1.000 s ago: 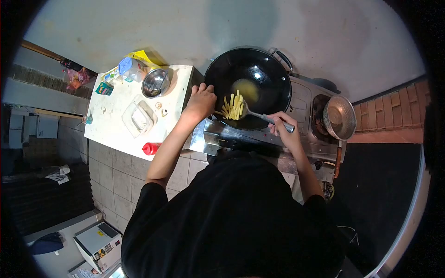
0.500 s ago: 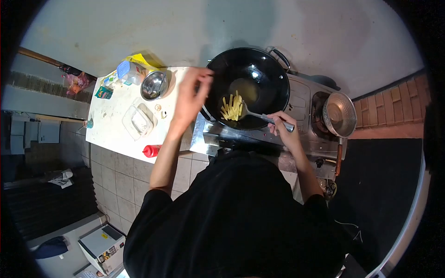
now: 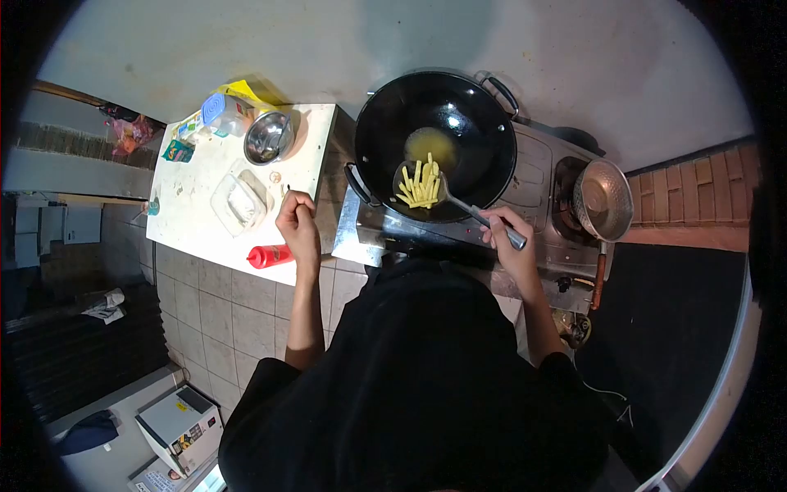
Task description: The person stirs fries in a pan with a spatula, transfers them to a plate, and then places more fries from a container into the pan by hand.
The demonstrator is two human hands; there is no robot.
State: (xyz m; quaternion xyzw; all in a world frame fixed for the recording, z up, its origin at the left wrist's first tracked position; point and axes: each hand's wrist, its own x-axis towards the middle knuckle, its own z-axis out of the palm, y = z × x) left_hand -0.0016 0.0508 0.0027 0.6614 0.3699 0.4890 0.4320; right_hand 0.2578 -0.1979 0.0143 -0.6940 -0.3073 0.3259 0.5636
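Note:
My right hand [image 3: 510, 233] is wrapped round the grey handle of a metal skimmer [image 3: 459, 202]. Its head lies inside the black wok [image 3: 385, 135], largely hidden under a heap of pale yellow potato strips [image 3: 420, 184]. Just beyond the strips, a small pool of yellowish oil [image 3: 438, 148] sits at the wok's bottom. My left hand [image 3: 298, 221] is a closed fist over the right edge of the white table [image 3: 184, 217]. Whatever it may hold is hidden. Close below that fist lies a red squeeze bottle [image 3: 269, 256].
A clear plastic container [image 3: 238, 203] and a steel bowl [image 3: 268, 138] stand on the table, with a blue-lidded jar [image 3: 223, 113] behind. Right of the wok, a hammered metal pan [image 3: 602, 201] rests on the stove [image 3: 529, 172], its wooden handle pointing towards me.
My left hand has drawn back from the wok's left rim to the table and closed. The skimmer and potato strips have shifted slightly rightward. The view has tilted a little.

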